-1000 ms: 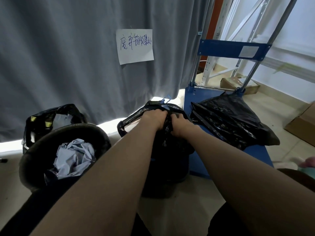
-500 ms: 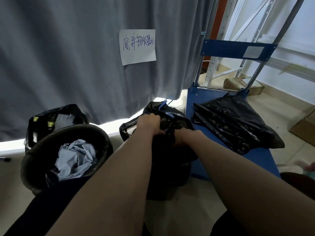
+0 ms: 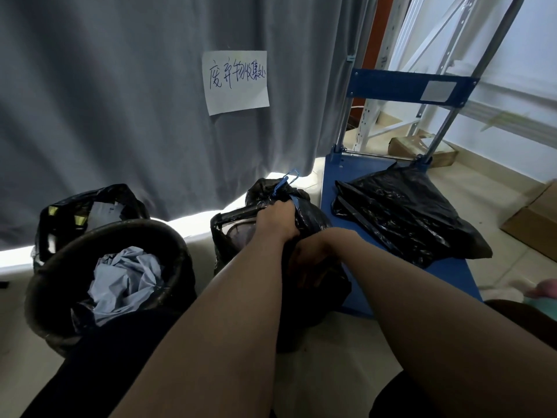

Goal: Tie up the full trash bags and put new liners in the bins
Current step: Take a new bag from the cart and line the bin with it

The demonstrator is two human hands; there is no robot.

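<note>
Beneath a grey curtain (image 3: pixel 120 101) bearing a handwritten paper sign (image 3: pixel 236 81), a person bends over a full black trash bag (image 3: pixel 310 218) that stands on the floor at centre, between a round bin (image 3: pixel 54 267) at left and a blue hand cart (image 3: pixel 452 273) at right. Left hand (image 3: pixel 275 217) clenches the gathered plastic at the neck of the bag, just below a blue drawstring (image 3: pixel 284 181) that pokes up from the far side; right hand (image 3: pixel 313 257) sits nearer and lower, its fingers curled into the bag's folds, though shadow hides exactly what that grip encloses. Thin film like this looks soft, slick and easily torn, so the firmest hold is likely the bunched neck or the drawstring rather than the stretched sides; the bulging body suggests some weight, best lifted from the knot once tied. Crumpled blue-grey paper (image 3: pixel 126 276) fills the round bin, which seems yet to be tied, and a second open black bag (image 3: pixel 90 206) sits at far left against the curtain. Loose black liners (image 3: pixel 401 215) lie spread on the cart's deck, apparently waiting as replacements. Cardboard boxes (image 3: pixel 533 224) rest on the floor at right.
</note>
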